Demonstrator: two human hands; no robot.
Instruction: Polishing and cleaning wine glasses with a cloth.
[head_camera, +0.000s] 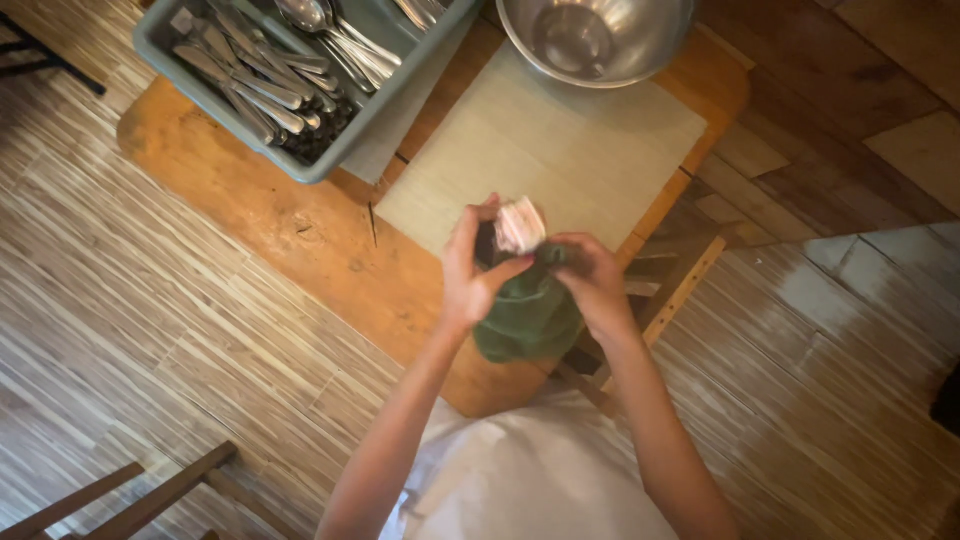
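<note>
Over a wooden table (250, 190), a left hand (470, 270) and right hand (595, 285) together grip a pale rolled bundle (520, 225) wrapped in green cloth (530, 315) (cutlery tray (330, 150) and steel bowl (600, 40) beyond).

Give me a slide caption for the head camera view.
Both hands, left and right, hold a green cloth around a pale object.

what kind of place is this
Probably a restaurant or cafe dining area: a grey cutlery bin full of flatware, a steel mixing bowl on a wooden table, and both hands working a green cloth.
</note>
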